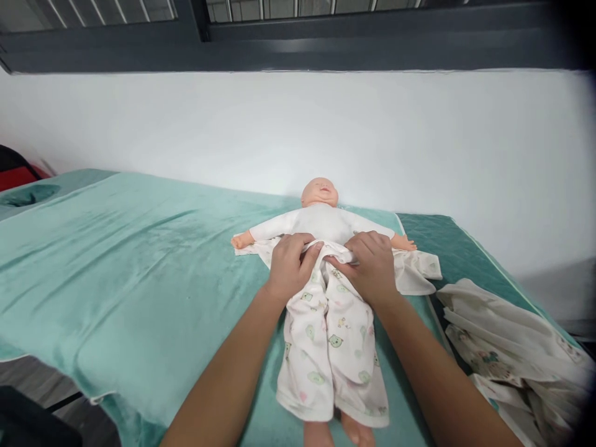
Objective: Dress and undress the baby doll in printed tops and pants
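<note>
A baby doll [320,191] lies on its back with its head toward the wall and its arms stretched out sideways. Its torso is white, and its feet stick out below a pair of white baby pants [333,347] with a green and pink print. My left hand [293,264] grips the waistband on the left side, thumb pressed over the cloth. On the right side my right hand [370,264] holds the same waistband near the doll's belly. A printed white baby shirt [414,272] is spread beneath the doll's arms, partly hidden by my hands.
A pale green sheet [139,279] covers the bed or table. Crumpled white baby clothes [512,341] lie at the right. Behind stands a white wall [209,130] below a dark window frame [298,46]. A dark object [32,419] is at lower left.
</note>
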Tool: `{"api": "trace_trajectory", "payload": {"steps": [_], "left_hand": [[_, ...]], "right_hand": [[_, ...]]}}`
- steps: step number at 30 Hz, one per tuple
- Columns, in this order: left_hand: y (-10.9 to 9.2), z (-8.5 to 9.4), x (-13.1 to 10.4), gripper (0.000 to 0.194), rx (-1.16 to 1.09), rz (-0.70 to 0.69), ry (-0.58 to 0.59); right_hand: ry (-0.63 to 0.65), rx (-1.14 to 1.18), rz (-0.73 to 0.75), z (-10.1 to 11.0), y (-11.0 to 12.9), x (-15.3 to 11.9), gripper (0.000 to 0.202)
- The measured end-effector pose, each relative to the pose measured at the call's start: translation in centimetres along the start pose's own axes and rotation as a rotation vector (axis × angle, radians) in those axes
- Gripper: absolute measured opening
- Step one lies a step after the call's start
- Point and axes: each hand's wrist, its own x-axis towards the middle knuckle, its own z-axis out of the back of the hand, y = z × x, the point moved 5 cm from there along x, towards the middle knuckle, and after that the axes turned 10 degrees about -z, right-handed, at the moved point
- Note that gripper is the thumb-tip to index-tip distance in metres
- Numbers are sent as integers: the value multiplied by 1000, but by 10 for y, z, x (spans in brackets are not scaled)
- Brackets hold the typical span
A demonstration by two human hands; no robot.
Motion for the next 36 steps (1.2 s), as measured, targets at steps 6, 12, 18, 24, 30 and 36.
{"api": "trace_trajectory", "payload": {"steps": [6,12,18,24,30,36], "left_hand": [[4,-5,0,21,59,-73,29],[3,-9,1,21,120,-195,47],[10,-11,1,21,67,-103,46],[7,-8,8,17,-97,-23,56],[10,-5,12,19,-107,45,30],[23,-1,-2,28,-125,193,-75]], "right_hand": [[-5,-37,36,7,1,-6,32],[61,-34,20,17,9,-17,36],[227,229,-205,20,-2,-32,21],[165,471,-385,19,-16,-45,35],[158,564,-524,3,-34,-51,50],[236,571,-552,-14,-45,-42,49]]}}
